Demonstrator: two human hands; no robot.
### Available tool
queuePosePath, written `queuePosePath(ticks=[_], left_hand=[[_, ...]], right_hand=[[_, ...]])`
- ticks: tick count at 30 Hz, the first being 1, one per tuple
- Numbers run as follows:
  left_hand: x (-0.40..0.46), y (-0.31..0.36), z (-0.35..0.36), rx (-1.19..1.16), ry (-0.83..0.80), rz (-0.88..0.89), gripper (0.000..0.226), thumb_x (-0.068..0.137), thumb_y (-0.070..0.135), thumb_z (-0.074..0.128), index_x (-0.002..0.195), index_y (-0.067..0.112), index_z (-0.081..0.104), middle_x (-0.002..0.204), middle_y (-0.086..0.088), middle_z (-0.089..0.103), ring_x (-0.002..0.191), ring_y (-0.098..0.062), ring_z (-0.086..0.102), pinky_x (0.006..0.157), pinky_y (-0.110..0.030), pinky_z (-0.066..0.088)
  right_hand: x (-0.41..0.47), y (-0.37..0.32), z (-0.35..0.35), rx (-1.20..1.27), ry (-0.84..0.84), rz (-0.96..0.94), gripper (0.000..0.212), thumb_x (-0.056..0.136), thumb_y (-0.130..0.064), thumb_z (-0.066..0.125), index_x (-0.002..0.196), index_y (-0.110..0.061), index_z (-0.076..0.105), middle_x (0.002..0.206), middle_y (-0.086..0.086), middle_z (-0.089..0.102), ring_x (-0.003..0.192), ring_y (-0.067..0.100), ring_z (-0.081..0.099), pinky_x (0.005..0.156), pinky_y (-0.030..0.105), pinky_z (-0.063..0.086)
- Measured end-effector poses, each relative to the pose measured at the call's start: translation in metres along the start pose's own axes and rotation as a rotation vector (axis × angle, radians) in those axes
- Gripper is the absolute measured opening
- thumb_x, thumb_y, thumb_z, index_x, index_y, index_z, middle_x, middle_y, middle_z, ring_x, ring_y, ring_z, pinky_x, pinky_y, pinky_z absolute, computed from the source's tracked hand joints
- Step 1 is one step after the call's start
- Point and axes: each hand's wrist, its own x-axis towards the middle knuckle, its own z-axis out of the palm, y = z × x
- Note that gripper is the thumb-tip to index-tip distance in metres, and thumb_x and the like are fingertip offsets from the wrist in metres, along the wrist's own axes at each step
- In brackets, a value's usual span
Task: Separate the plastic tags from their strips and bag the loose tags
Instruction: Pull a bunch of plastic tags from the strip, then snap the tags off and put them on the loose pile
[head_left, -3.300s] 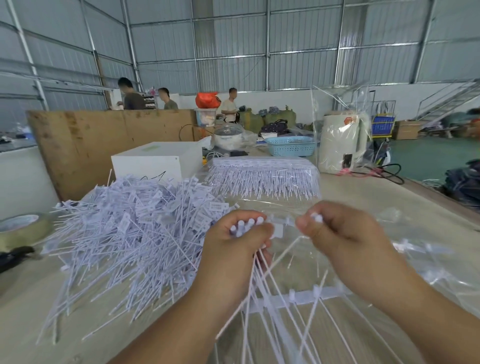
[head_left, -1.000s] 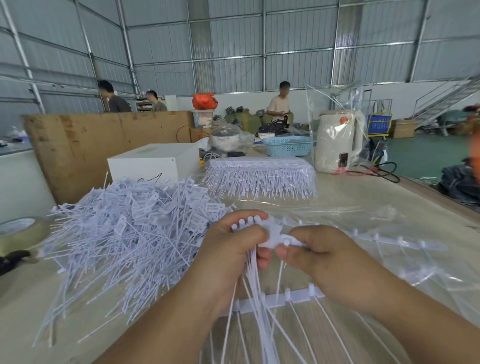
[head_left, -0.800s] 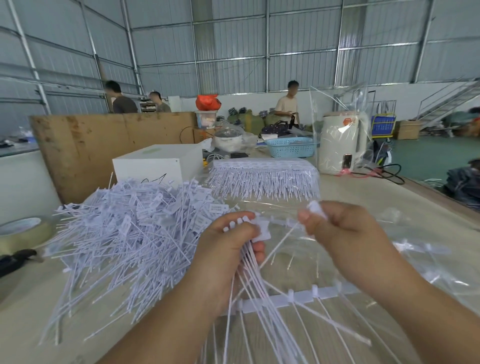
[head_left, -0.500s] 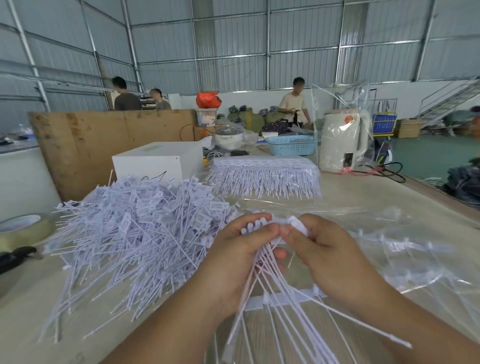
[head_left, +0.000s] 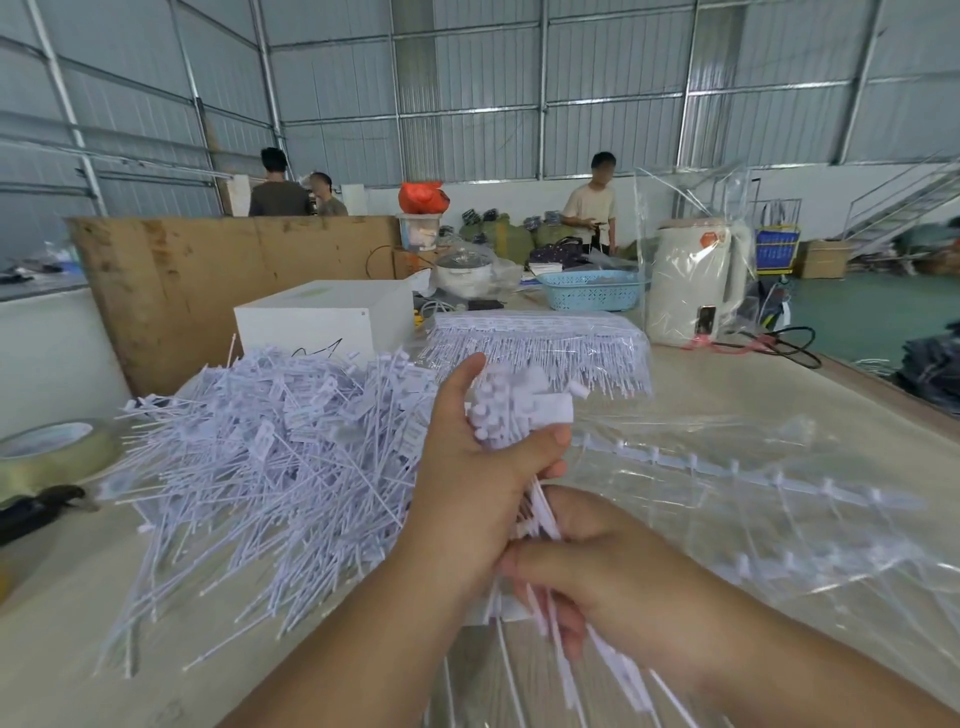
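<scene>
This is a warehouse or factory packing hall: corrugated metal walls (head_left: 467, 93) on steel framing rise all around, with a metal staircase (head_left: 904, 200) at 2 o'clock over a green floor (head_left: 862, 317). A long counter (head_left: 753, 384) carries a big heap of loose plastic tags (head_left: 270, 447) at 10 o'clock and a bagged bundle of tag strips (head_left: 540, 343) at 12. Beyond a plywood board (head_left: 218, 275), three workers (head_left: 592, 205) stand among stuffed sacks (head_left: 498, 236) and a cardboard box (head_left: 823, 260).

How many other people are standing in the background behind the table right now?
3. One person with a dark top stands far left behind the wooden board; a second person is just to the right, partly hidden; a third person in a light shirt stands further right. Others may be hidden.
</scene>
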Motion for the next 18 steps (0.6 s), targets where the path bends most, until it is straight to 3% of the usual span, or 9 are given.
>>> queuePosePath(ticks=[2, 4, 7, 9, 12, 14, 16, 17, 18], left_hand=[[-0.001, -0.002, 0.0, 0.014, -0.017, -0.075, 0.097, 0.067, -0.009, 0.08, 0.139, 0.038, 0.037, 0.117, -0.003, 0.064, 0.099, -0.016, 0.068, 0.075, -0.032, 0.057], [-0.003, -0.003, -0.003, 0.074, -0.025, -0.166, 0.093, 0.068, -0.003, 0.082, 0.137, 0.038, 0.035, 0.101, -0.004, 0.068, 0.088, -0.016, 0.071, 0.067, -0.028, 0.056], [-0.008, 0.001, -0.008, 0.231, -0.08, -0.237, 0.021, 0.077, 0.016, 0.078, 0.086, 0.02, 0.059, 0.062, -0.007, 0.062, 0.053, -0.023, 0.062, 0.047, -0.027, 0.044], [-0.004, 0.004, -0.012, 0.438, -0.048, -0.162, 0.023, 0.082, 0.016, 0.07, 0.064, 0.016, 0.055, 0.056, -0.009, 0.06, 0.051, -0.026, 0.059, 0.048, -0.034, 0.045], [0.01, 0.017, -0.021, 0.546, 0.0, -0.049, 0.018, 0.09, 0.01, 0.057, 0.074, 0.009, 0.048, 0.061, -0.005, 0.069, 0.047, -0.015, 0.06, 0.044, -0.025, 0.046], [0.024, 0.024, -0.037, 0.655, 0.075, 0.024, 0.02, 0.093, 0.009, 0.049, 0.075, 0.018, 0.044, 0.065, -0.006, 0.067, 0.04, -0.01, 0.051, 0.04, -0.022, 0.039], [0.038, 0.023, -0.059, 0.901, 0.151, 0.115, 0.017, 0.096, 0.015, 0.044, 0.081, 0.024, 0.045, 0.077, -0.011, 0.065, 0.053, -0.016, 0.053, 0.05, -0.028, 0.042], [0.043, 0.023, -0.069, 1.053, 0.166, 0.133, 0.01, 0.096, 0.019, 0.043, 0.092, 0.025, 0.049, 0.084, -0.012, 0.064, 0.063, -0.021, 0.056, 0.056, -0.033, 0.043], [0.047, 0.021, -0.076, 1.21, 0.176, 0.125, 0.016, 0.097, 0.022, 0.043, 0.11, 0.02, 0.052, 0.093, -0.013, 0.063, 0.074, -0.027, 0.056, 0.062, -0.036, 0.044]], right_hand=[[0.004, 0.001, -0.004, -0.006, 0.121, 0.029, 0.013, 0.077, 0.0, 0.053, 0.065, -0.006, 0.058, 0.053, 0.008, 0.043, 0.042, 0.013, 0.039, 0.044, 0.024, 0.034], [0.009, -0.002, -0.006, 0.0, 0.161, 0.028, 0.027, 0.081, 0.003, 0.044, 0.061, -0.008, 0.059, 0.051, 0.005, 0.04, 0.042, 0.012, 0.034, 0.045, 0.026, 0.031], [0.013, -0.005, -0.002, -0.012, 0.126, 0.018, 0.027, 0.085, 0.003, 0.045, 0.07, -0.009, 0.064, 0.053, 0.009, 0.049, 0.043, 0.014, 0.045, 0.048, 0.03, 0.038], [0.013, -0.005, 0.002, -0.007, 0.083, -0.023, 0.016, 0.085, -0.003, 0.052, 0.082, -0.007, 0.067, 0.068, 0.015, 0.063, 0.058, 0.015, 0.059, 0.058, 0.032, 0.047], [0.008, -0.001, -0.002, -0.246, -0.039, -0.05, 0.028, 0.081, -0.034, 0.059, 0.108, -0.029, 0.066, 0.082, -0.006, 0.066, 0.07, 0.008, 0.059, 0.066, 0.022, 0.047], [0.005, 0.006, -0.013, -0.548, -0.022, -0.077, 0.031, 0.087, -0.037, 0.058, 0.117, -0.03, 0.062, 0.094, -0.011, 0.068, 0.081, 0.002, 0.062, 0.077, 0.02, 0.049], [0.001, 0.015, -0.023, -0.856, -0.007, -0.114, 0.026, 0.093, -0.032, 0.054, 0.116, -0.021, 0.06, 0.107, -0.008, 0.063, 0.1, 0.006, 0.058, 0.087, 0.024, 0.048], [0.0, 0.02, -0.027, -0.958, -0.013, -0.122, 0.026, 0.094, -0.03, 0.052, 0.116, -0.019, 0.06, 0.11, -0.008, 0.059, 0.106, 0.008, 0.053, 0.091, 0.027, 0.046], [0.0, 0.025, -0.031, -1.029, -0.024, -0.115, 0.025, 0.094, -0.03, 0.05, 0.113, -0.018, 0.061, 0.11, -0.008, 0.056, 0.109, 0.009, 0.047, 0.093, 0.029, 0.045]])
